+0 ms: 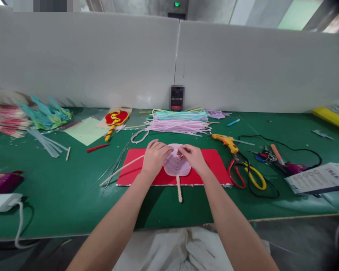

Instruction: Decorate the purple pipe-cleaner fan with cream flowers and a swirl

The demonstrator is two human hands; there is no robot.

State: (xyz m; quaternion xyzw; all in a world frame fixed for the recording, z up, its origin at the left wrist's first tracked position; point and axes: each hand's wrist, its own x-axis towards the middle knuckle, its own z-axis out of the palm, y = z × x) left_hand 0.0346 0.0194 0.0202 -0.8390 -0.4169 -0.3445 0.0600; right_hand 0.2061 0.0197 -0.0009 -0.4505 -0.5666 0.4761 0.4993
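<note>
A round lilac fan made of pipe cleaners, with a twisted peach handle, lies on a red board. My left hand is closed at the fan's upper left edge, fingers pinched on a peach pipe cleaner. This strand's long free end trails down to the left past the board. At the upper right edge of the fan, my right hand is closed in a pinch, its fingertips on the rim. Between the two sets of fingertips only a small gap shows; the exact grip is partly hidden.
Behind the board lies a pile of pastel pipe cleaners. To the right are a yellow glue gun, scissors and a black cable. Thin wires and a red-and-yellow fan lie left. A grey partition closes the back.
</note>
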